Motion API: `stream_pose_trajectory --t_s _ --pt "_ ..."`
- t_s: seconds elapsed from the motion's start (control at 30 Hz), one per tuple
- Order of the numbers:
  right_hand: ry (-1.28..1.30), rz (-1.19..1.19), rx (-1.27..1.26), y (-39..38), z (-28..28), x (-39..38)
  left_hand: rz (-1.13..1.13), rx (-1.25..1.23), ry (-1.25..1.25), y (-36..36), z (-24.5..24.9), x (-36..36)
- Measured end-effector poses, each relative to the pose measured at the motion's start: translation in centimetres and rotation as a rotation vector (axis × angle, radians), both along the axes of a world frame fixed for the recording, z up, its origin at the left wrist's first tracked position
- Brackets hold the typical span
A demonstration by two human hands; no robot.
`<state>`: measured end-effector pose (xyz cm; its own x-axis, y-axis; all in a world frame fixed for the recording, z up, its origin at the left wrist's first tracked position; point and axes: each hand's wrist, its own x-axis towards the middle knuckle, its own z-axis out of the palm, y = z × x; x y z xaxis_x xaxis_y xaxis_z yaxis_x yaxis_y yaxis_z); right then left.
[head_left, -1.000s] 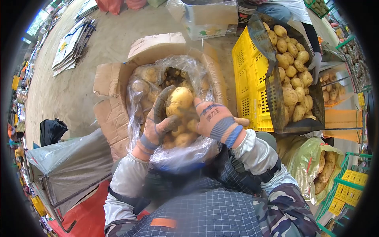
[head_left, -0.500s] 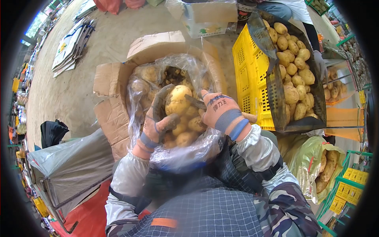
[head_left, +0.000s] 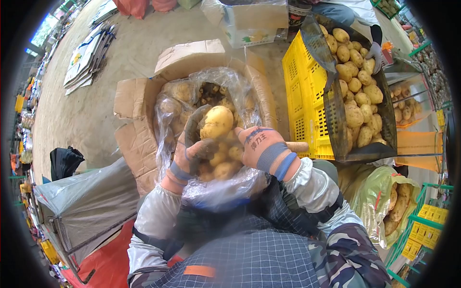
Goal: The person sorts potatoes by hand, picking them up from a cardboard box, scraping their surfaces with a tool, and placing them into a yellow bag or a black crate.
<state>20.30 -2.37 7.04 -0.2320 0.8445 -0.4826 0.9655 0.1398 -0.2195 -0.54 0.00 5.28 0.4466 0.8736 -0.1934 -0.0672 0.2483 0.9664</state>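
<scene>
My left hand (head_left: 191, 146), in a soiled orange work glove, is wrapped around a large potato (head_left: 217, 122) above the plastic-lined cardboard box (head_left: 136, 98). Right beside that potato, my right hand (head_left: 259, 146) is closed in a matching glove on a tool with a wooden handle (head_left: 297, 146). Its handle end sticks out to the right of the fist, while its working end is hidden. Below both hands, more potatoes (head_left: 224, 170) lie inside the clear plastic liner (head_left: 225, 189).
A yellow crate (head_left: 305, 96) with dark lining holds many potatoes (head_left: 360, 96) at the right. A co-worker's gloved hand (head_left: 374, 53) reaches over it. Flattened cardboard (head_left: 86, 57) lies at upper left; another box (head_left: 254, 24) stands ahead. An open sack of potatoes (head_left: 398, 206) is lower right.
My right hand has turned and drawn its fingers in, and more of the wooden handle shows. The held potato has tilted slightly. The co-worker's hand has moved up over the crate.
</scene>
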Motion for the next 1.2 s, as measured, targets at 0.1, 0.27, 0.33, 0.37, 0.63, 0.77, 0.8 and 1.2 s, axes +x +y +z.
stream_pose_trajectory --t_s 0.1,0.27,0.33,0.37,0.63,0.77,0.8,1.2 --pt "0.081 -0.112 0.111 0.0 0.0 0.8 0.014 0.077 0.002 -0.2 0.1 0.3" --pt "0.048 -0.047 0.075 -0.2 -0.2 -0.2 -0.014 -0.041 -0.097 -0.3 -1.0 -0.4" --pt "0.146 -0.064 0.113 -0.8 0.2 -0.5 -0.038 -0.036 -0.219 -0.1 -1.3 -0.5" --pt "0.195 -0.074 0.13 -1.0 0.3 -0.5 -0.02 -0.076 -0.262 -0.2 -1.3 -0.5" --pt "0.36 -0.163 0.234 -0.8 -0.1 0.8 -0.035 0.254 -0.066 0.4 -0.9 -1.3" --pt "0.28 -0.184 0.144 -0.6 0.3 0.9 -0.015 0.149 -0.126 0.2 0.4 -0.5" --pt "0.306 -0.165 0.118 -0.6 0.1 0.9 -0.031 0.157 -0.16 0.2 0.2 -0.5" --pt "0.247 -0.045 -0.045 0.1 1.6 0.4 -0.025 0.271 -0.014 0.7 -0.3 -1.1"
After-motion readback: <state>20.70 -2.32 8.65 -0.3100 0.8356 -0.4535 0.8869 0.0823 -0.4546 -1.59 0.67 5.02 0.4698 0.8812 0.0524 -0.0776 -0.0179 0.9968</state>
